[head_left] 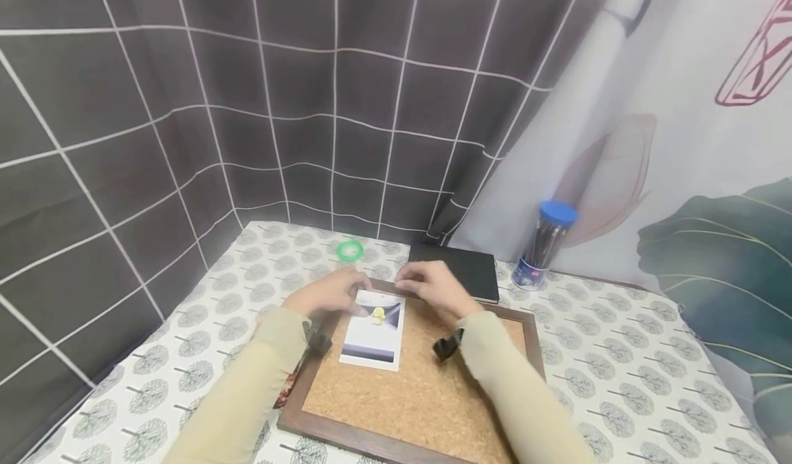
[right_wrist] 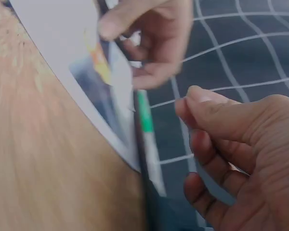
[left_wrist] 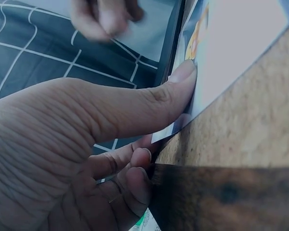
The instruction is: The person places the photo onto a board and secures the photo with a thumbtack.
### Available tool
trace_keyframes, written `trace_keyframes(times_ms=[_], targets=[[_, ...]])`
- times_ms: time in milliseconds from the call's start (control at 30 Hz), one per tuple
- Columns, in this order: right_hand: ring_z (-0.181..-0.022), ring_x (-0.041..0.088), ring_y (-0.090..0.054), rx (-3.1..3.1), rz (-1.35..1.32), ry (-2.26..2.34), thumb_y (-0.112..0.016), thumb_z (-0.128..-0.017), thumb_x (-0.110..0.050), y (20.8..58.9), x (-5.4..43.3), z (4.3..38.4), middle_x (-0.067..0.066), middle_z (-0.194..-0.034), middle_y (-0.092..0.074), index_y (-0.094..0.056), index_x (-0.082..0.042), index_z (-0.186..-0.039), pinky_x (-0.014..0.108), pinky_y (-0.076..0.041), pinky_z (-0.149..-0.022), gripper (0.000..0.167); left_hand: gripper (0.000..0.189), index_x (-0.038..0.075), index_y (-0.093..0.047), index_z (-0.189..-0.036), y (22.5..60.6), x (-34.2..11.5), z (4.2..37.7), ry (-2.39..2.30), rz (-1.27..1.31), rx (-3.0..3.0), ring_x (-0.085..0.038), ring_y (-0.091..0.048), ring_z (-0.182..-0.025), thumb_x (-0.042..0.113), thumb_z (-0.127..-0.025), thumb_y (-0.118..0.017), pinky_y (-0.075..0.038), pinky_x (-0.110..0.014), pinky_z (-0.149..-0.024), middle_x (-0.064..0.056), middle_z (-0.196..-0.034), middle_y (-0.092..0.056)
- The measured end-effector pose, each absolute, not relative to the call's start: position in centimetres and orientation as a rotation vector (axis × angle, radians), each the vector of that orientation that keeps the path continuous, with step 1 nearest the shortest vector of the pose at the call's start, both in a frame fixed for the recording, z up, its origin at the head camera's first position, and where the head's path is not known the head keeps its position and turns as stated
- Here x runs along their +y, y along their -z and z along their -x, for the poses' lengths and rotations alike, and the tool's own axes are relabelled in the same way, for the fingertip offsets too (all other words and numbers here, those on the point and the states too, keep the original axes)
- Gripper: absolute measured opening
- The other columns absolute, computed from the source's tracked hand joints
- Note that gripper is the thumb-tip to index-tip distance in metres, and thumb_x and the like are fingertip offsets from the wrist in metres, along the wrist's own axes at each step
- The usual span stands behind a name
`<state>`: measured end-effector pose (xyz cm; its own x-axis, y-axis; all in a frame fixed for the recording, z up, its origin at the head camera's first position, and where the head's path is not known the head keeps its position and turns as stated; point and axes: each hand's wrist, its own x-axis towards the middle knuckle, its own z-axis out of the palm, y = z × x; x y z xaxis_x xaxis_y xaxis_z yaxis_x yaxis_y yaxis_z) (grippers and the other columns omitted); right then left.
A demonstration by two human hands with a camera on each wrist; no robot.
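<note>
A photo print (head_left: 370, 350) with a white border and a small yellow figure lies at the upper left of a wood-framed cork board (head_left: 353, 395). My left hand (head_left: 331, 292) grips the photo by its left edge. In the left wrist view the thumb (left_wrist: 168, 103) presses on its face, while the other fingers curl behind its corner at the frame. My right hand (head_left: 436, 289) hovers by the board's top edge, right of the photo. Its thumb and forefinger (right_wrist: 202, 98) meet at the tips and the other fingers are curled; nothing shows between them.
Behind the board lie a green ring-shaped roll (head_left: 350, 250) and a black notebook (head_left: 460, 266). A clear jar (head_left: 537, 251) of dark sticks with a blue lid stands at the back right. Something red and patterned (head_left: 287, 386) pokes out along the board's left side. A dark checked curtain hangs behind.
</note>
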<state>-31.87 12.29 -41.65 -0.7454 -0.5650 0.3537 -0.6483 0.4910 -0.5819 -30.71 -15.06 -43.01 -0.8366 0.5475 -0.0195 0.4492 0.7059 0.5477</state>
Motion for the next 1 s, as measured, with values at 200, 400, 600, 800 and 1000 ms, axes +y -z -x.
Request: trace_keyframes(times_ms=[200,400,600,800,1000], targets=[[-0.095,0.011,-0.067,-2.74,-0.998,-1.243,-0.073,-0.093,-0.025,45.6,9.8,32.8,-0.012,-0.091,-0.073,-0.076,-0.019,-0.093,0.041,-0.053,-0.093,0.006,0.049,0.016,-0.065,-0.116,43.2,-14.4,30.6,-0.815,-0.809,2.699,-0.015,-0.053,-0.084,0.031,-0.075,-0.087,-0.049,-0.033,-0.076,0.0,-0.098,-0.056],[-0.103,0.014,-0.063,-2.692,-1.002,-1.256,-0.074,-0.092,-0.025,46.6,9.6,33.0,-0.013,-0.099,-0.072,-0.077,-0.022,-0.094,0.045,-0.048,-0.098,0.004,0.048,0.017,-0.065,-0.114,43.1,-14.7,30.7,-0.819,-0.798,2.71,-0.016,-0.052,-0.082,0.03,-0.074,-0.088,-0.049,-0.033,-0.074,0.0,-0.096,-0.054],[-0.097,0.013,-0.058,-2.71,-1.019,-1.11,-0.074,-0.091,-0.021,46.9,8.9,33.1,-0.011,-0.098,-0.071,-0.076,-0.022,-0.093,0.039,-0.045,-0.091,0.004,0.048,0.017,-0.065,-0.113,43.2,-15.0,30.7,-0.832,-0.79,2.706,-0.016,-0.052,-0.082,0.03,-0.073,-0.088,-0.049,-0.033,-0.074,0.0,-0.095,-0.054],[-0.095,0.014,-0.052,-2.711,-1.004,-1.07,-0.074,-0.091,-0.021,46.7,8.6,33.2,-0.009,-0.096,-0.066,-0.078,-0.021,-0.092,0.037,-0.042,-0.088,0.004,0.048,0.017,-0.065,-0.113,43.1,-15.0,30.9,-0.846,-0.783,2.712,-0.016,-0.052,-0.08,0.029,-0.073,-0.088,-0.049,-0.032,-0.072,-0.001,-0.093,-0.055],[-0.094,0.014,-0.049,-2.741,-0.968,-1.113,-0.074,-0.09,-0.02,46.5,8.4,33.1,-0.009,-0.094,-0.062,-0.078,-0.021,-0.091,0.035,-0.041,-0.085,0.004,0.048,0.017,-0.065,-0.113,43.1,-15.0,31.0,-0.848,-0.771,2.712,-0.016,-0.053,-0.081,0.029,-0.073,-0.088,-0.049,-0.033,-0.074,0.001,-0.094,-0.055]])
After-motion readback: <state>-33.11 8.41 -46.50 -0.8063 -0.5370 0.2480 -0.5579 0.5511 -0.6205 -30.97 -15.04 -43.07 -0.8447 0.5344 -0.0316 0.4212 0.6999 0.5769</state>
